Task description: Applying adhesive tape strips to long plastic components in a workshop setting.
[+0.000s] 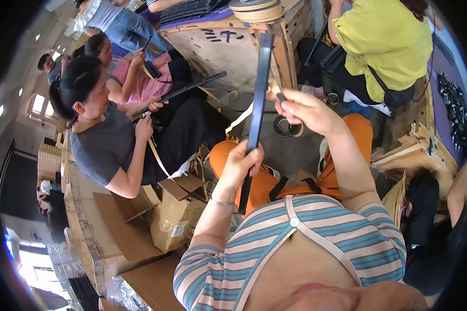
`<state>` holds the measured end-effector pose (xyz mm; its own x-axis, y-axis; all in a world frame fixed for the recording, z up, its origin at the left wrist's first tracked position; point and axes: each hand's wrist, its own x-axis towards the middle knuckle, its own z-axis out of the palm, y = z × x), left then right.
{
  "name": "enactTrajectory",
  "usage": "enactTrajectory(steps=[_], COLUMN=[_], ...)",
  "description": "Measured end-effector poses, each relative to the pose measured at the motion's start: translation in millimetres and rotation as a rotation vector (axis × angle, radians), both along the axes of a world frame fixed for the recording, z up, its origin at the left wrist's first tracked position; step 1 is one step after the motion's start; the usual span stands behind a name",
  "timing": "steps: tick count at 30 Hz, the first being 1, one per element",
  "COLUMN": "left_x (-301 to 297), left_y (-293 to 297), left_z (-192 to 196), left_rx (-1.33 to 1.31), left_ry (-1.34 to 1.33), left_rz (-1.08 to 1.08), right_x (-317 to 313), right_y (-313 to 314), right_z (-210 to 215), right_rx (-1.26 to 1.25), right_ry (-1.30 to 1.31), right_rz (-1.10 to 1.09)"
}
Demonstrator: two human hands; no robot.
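My left hand [246,161] is closed around a long, flat black bar [259,96], which stands nearly upright in front of me, its lower end over my lap. Beside the bar's upper half, my right hand [308,111] has its fingers pinched on a small dark piece [280,97], too small to name. A bit of tan strip [273,88] shows between those fingertips and the bar. Below the right palm is the curved edge of a tan roll [297,130]; whether the hand holds it is unclear. A loose cream strip [239,118] hangs left of the bar.
To my left, a seated person [106,129] handles a similar black bar [194,86]. Another in yellow [384,46] sits ahead right. Open cardboard boxes [176,215] stand at my left. Tape rolls [257,9] lie on a wooden crate [223,54]; black parts [451,106] cover a right-hand table.
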<state>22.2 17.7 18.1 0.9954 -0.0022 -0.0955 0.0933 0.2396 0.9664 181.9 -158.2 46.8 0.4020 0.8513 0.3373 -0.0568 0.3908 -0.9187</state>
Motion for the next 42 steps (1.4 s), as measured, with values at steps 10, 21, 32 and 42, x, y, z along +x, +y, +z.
enactTrajectory(steps=[10, 21, 32, 42], left_x=[36.7, 32.9, 20.6, 14.7], left_y=[0.5, -10.9, -19.3, -18.3], left_z=[36.3, 29.9, 42.2, 44.3], left_rx=[-0.067, -0.140, -0.096, -0.098], left_ry=[0.009, 0.007, -0.070, -0.085], left_rz=[0.269, 0.227, 0.097, 0.084], right_x=[-37.4, -59.2, -28.0, -32.6], right_y=[1.8, 12.9, 24.7, 30.8], right_z=[-14.0, -6.1, 14.1, 14.2], right_rx=[-0.282, 0.145, 0.027, 0.027], right_ry=[0.112, 0.058, -0.219, -0.279], right_rz=[0.077, 0.031, -0.411, -0.443])
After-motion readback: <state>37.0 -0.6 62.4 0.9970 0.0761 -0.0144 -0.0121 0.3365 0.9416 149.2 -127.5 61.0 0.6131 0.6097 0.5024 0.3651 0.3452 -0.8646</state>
